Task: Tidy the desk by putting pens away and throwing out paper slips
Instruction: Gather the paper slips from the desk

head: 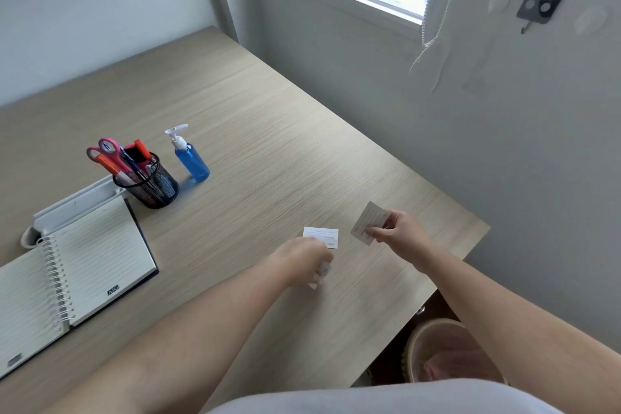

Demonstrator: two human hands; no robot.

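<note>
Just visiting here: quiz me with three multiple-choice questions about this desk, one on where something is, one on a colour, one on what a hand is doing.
1. Where is the waste bin?
A. On the desk
B. On the floor beside the desk's right end
C. Under the window

2. What colour is the pump bottle?
A. Blue
B. Green
C. Yellow

3. What is the right hand doing?
A. Resting flat
B. Holding a pen
C. Holding a paper slip in its grip

Answers: 1 B, it shows below the desk edge. 2 A, blue body, white pump. 3 C, the fingers pinch the raised slip.
</note>
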